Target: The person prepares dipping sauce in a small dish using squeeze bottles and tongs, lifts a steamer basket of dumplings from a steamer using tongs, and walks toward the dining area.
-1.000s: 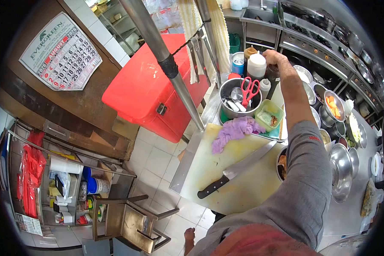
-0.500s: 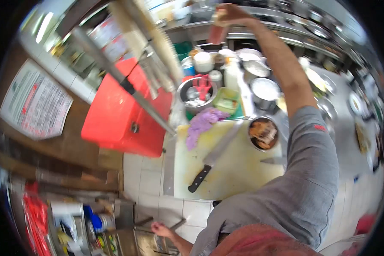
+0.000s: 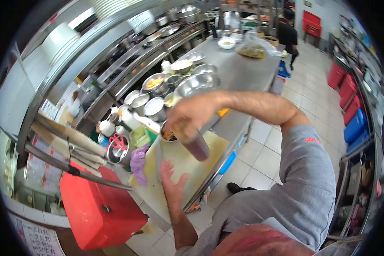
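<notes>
My right hand [image 3: 192, 113] is wrapped round the top of a bottle of dark reddish liquid [image 3: 195, 146], tilted above the cutting board [image 3: 207, 164]. Over the board's left part, my left hand [image 3: 172, 181] has its fingers spread and holds nothing. A knife blade [image 3: 158, 160] shows beside its fingertips; the handle is hidden. A purple cloth [image 3: 139, 164] lies at the board's left edge. Just behind my right hand, a bowl of brown food [image 3: 167, 133] is partly covered. Red scissors [image 3: 118, 141] stand in a metal pot [image 3: 125, 158].
Metal bowls [image 3: 155, 109] crowd the steel counter [image 3: 243, 70] behind the board. A red cooler box [image 3: 98, 205] and a metal pole [image 3: 96, 178] are at the left. A person in dark clothes [image 3: 287, 34] stands at the far end, near red bins [image 3: 347, 87].
The view has swung toward the right side of the kitchen. My right hand has brought the bottle from beyond the containers to above the board. My left hand has risen to the board.
</notes>
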Available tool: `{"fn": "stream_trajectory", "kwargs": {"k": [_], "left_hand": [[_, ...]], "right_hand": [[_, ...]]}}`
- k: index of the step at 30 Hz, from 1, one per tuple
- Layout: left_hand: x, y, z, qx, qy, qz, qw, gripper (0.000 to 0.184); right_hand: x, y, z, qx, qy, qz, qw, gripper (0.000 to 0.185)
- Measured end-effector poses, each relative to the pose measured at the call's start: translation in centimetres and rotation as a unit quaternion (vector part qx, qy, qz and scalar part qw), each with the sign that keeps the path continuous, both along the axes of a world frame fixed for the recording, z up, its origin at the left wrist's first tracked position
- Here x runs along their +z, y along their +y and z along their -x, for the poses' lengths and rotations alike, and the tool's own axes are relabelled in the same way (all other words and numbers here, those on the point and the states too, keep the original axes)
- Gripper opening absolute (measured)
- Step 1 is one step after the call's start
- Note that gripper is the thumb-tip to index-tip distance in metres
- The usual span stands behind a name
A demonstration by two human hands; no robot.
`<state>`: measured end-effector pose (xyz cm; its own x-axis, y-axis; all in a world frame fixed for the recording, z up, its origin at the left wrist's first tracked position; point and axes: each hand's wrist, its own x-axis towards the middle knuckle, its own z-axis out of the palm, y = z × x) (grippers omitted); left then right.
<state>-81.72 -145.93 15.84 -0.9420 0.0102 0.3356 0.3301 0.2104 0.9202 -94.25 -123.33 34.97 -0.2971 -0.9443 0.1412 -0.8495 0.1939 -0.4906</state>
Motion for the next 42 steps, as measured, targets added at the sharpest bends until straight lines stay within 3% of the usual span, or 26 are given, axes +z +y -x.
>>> {"fn": "stream_trajectory", "kwargs": {"k": [1, 3, 4, 6, 9, 10, 13, 15, 17, 18, 21, 23, 25, 31, 33, 35, 36, 41, 42], "left_hand": [[0.5, 2.6, -0.1, -0.077, -0.006, 0.021, 0.997, 0.090], [0.5, 8.0, -1.3, -0.210, -0.002, -0.042, 0.977, 0.097], [0.2, 10.1, -2.2, -0.222, -0.001, -0.040, 0.974, 0.097], [-0.7, 14.2, -4.3, -0.367, -0.049, -0.033, 0.928, 0.094], [-1.8, 19.4, -8.2, -0.407, -0.146, -0.059, 0.900, 0.089], [-1.4, 21.1, -9.4, -0.410, -0.111, -0.044, 0.904, 0.080], [-2.0, 26.1, -13.4, -0.415, -0.117, -0.081, 0.899, 0.078], [-2.1, 29.2, -16.4, -0.407, -0.121, -0.105, 0.899, 0.074], [-2.4, 32.2, -19.2, -0.376, -0.122, -0.120, 0.911, 0.076], [-2.3, 33.9, -20.9, -0.345, -0.097, -0.134, 0.924, 0.074], [-3.7, 37.8, -24.5, -0.346, -0.114, -0.145, 0.920, 0.075], [-4.1, 39.9, -27.1, -0.344, -0.096, -0.122, 0.926, 0.074], [-2.8, 41.5, -29.6, -0.327, -0.100, -0.029, 0.939, 0.073], [-4.3, 43.8, -31.4, -0.454, -0.059, 0.004, 0.889, 0.098], [-5.9, 43.3, -31.7, -0.483, -0.062, 0.039, 0.872, 0.102], [-7.9, 42.2, -31.4, -0.487, -0.049, 0.059, 0.870, 0.105], [-9.9, 41.4, -31.0, -0.469, -0.096, 0.083, 0.874, 0.103], [-23.4, 33.1, -28.7, -0.389, -0.329, 0.160, 0.845, 0.091], [-26.8, 30.7, -28.3, -0.373, -0.313, 0.233, 0.842, 0.090]], "right_hand": [[-0.7, 1.9, -2.9, 0.002, -0.011, 0.010, 1.000, 0.040], [-1.5, 5.5, -8.8, -0.052, -0.027, 0.011, 0.998, 0.039], [-2.1, 7.2, -11.4, -0.064, -0.024, 0.013, 0.998, 0.039], [-3.1, 10.6, -16.0, -0.133, -0.047, 0.025, 0.990, 0.042], [-4.3, 15.4, -22.0, -0.217, -0.044, 0.048, 0.974, 0.047], [-4.8, 17.1, -23.8, -0.239, -0.031, 0.059, 0.969, 0.053], [-6.7, 21.2, -28.8, -0.306, 0.006, 0.150, 0.940, 0.052], [-8.7, 23.7, -32.2, -0.343, -0.043, 0.158, 0.925, 0.062], [-11.2, 25.2, -36.2, -0.430, -0.172, 0.357, 0.811, 0.080], [-12.1, 25.9, -38.2, -0.458, -0.202, 0.355, 0.790, 0.097], [-16.0, 26.8, -43.1, -0.529, -0.139, 0.374, 0.749, 0.100], [-17.2, 28.2, -45.8, -0.558, -0.158, 0.375, 0.723, 0.101], [-17.6, 29.4, -47.9, -0.629, -0.145, 0.355, 0.676, 0.093], [-17.1, 32.2, -52.4, -0.628, -0.166, 0.404, 0.644, 0.085], [-16.6, 32.3, -54.1, -0.638, -0.176, 0.431, 0.614, 0.081], [-17.1, 33.0, -55.0, -0.656, -0.113, 0.424, 0.614, 0.080], [-16.9, 33.3, -55.5, -0.672, -0.092, 0.417, 0.606, 0.080], [-16.0, 34.3, -57.8, -0.717, -0.056, 0.406, 0.564, 0.081], [-16.1, 34.3, -58.2, -0.720, -0.057, 0.405, 0.561, 0.081]]}}
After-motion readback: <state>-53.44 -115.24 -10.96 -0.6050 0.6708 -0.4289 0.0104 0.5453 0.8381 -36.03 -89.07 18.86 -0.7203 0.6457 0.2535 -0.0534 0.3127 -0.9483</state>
